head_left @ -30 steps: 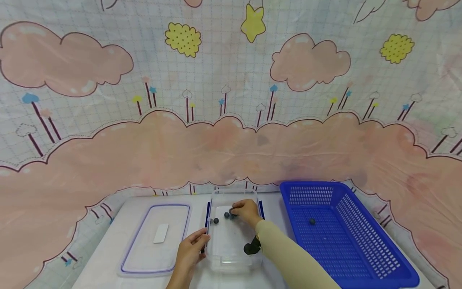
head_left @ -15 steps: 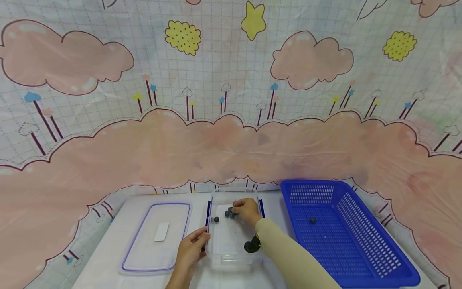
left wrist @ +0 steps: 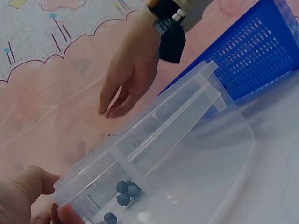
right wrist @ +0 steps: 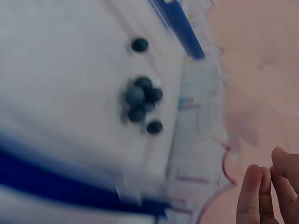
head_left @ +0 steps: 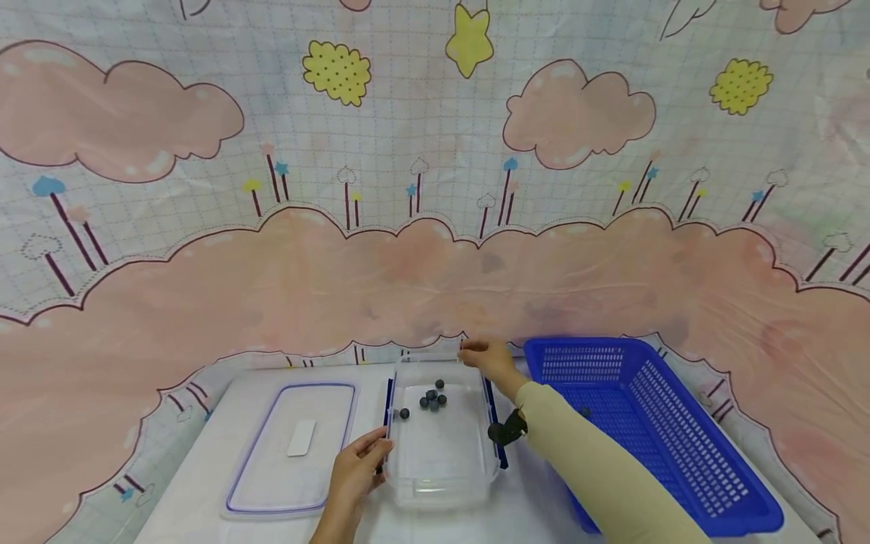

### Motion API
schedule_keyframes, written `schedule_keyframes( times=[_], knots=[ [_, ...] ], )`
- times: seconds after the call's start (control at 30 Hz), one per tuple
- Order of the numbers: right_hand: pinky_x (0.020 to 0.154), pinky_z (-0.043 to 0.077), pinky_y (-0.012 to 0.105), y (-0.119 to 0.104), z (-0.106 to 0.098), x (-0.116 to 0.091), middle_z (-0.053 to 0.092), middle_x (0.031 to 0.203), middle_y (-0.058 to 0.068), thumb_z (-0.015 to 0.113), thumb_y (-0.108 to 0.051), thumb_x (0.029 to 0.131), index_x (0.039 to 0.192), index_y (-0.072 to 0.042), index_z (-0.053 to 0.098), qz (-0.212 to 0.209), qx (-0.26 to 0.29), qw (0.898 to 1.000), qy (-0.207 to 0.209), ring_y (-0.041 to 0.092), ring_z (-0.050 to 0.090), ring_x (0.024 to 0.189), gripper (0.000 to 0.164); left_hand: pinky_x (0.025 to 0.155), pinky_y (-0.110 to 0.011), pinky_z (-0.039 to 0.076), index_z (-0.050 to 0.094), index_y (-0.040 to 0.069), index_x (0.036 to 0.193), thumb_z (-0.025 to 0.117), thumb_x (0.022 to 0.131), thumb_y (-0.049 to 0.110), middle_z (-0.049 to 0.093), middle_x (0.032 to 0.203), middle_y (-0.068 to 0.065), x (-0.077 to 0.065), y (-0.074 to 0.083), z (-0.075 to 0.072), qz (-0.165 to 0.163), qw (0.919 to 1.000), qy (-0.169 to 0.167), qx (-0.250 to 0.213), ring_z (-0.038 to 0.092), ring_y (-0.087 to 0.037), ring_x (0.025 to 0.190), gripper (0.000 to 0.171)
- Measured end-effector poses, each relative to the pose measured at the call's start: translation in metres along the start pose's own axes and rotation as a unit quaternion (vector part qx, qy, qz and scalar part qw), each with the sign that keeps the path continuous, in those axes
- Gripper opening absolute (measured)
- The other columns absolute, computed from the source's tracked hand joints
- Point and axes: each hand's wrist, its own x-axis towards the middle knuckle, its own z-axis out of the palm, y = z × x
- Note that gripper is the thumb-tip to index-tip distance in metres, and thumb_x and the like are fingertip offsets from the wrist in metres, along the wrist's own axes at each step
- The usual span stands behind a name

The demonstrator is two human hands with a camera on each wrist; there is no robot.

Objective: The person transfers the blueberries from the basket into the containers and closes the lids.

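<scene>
A clear plastic box with blue side clips stands on the white table. Inside it, near the far end, lie several dark blueberries, most in one small cluster, also seen in the right wrist view as blueberries. My left hand grips the box's left side, thumb at the rim and fingers below. Above the far right corner of the box hovers my right hand, apart from the berries. Its fingers are loosely bent with nothing between them, as the left wrist view of the right hand shows.
To the right stands a blue perforated basket; a single blueberry in it is partly covered by the right sleeve. A clear lid with a blue seal lies at left, a white rectangle within its outline.
My right hand has left the blueberry cluster and risen up and to the right, away from the berries. More berries show in the box. The left hand keeps its grip.
</scene>
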Motion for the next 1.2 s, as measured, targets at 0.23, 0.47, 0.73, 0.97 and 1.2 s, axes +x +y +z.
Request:
schedule_keyframes(
  times=[0.23, 0.47, 0.73, 0.97, 1.2],
  knots=[
    [0.101, 0.048, 0.047, 0.002, -0.067, 0.006, 0.062, 0.127, 0.026, 0.064, -0.011, 0.094, 0.127, 0.006, 0.061, -0.007, -0.027, 0.999, 0.030, 0.038, 0.063, 0.112, 0.037, 0.057, -0.023, 0.050, 0.061, -0.001, 0.129, 0.070, 0.089, 0.013, 0.063, 0.085, 0.007, 0.000, -0.002, -0.001, -0.002, 1.0000, 0.005, 0.006, 0.051, -0.013, 0.077, 0.044],
    [0.107, 0.043, 0.048, 0.026, -0.122, -0.002, 0.051, 0.139, 0.028, 0.062, -0.020, 0.097, 0.137, 0.007, 0.051, 0.019, -0.009, 0.999, 0.036, 0.040, 0.055, 0.124, 0.050, 0.058, -0.024, 0.050, 0.062, -0.001, 0.129, 0.070, 0.089, 0.014, 0.062, 0.085, 0.006, 0.000, -0.002, 0.000, -0.007, 0.9999, 0.007, 0.008, 0.051, -0.014, 0.077, 0.044],
    [0.107, 0.042, 0.045, 0.057, -0.162, -0.024, 0.045, 0.143, 0.030, 0.058, -0.026, 0.100, 0.141, 0.009, 0.045, 0.054, -0.025, 0.997, 0.050, 0.040, 0.050, 0.129, 0.055, 0.057, -0.023, 0.050, 0.062, -0.002, 0.128, 0.070, 0.089, 0.013, 0.062, 0.083, 0.007, -0.002, -0.002, 0.000, -0.008, 0.9999, 0.008, 0.010, 0.050, -0.013, 0.076, 0.043],
    [0.107, 0.039, 0.056, 0.089, -0.177, -0.038, 0.049, 0.139, 0.031, 0.058, -0.027, 0.100, 0.137, 0.011, 0.048, 0.074, -0.060, 0.994, 0.061, 0.045, 0.050, 0.126, 0.054, 0.057, -0.023, 0.050, 0.062, -0.002, 0.128, 0.070, 0.089, 0.013, 0.062, 0.083, 0.007, -0.002, 0.000, 0.001, -0.005, 0.9999, 0.008, 0.007, 0.050, -0.013, 0.076, 0.043],
    [0.103, 0.044, 0.053, 0.107, -0.186, -0.044, 0.054, 0.132, 0.032, 0.064, -0.021, 0.096, 0.130, 0.015, 0.053, 0.092, -0.092, 0.991, 0.010, 0.046, 0.053, 0.122, 0.050, 0.056, -0.023, 0.049, 0.063, -0.002, 0.127, 0.070, 0.089, 0.012, 0.063, 0.083, 0.007, -0.002, 0.000, 0.003, -0.006, 0.9999, 0.014, 0.006, 0.050, -0.014, 0.076, 0.041]
  ],
)
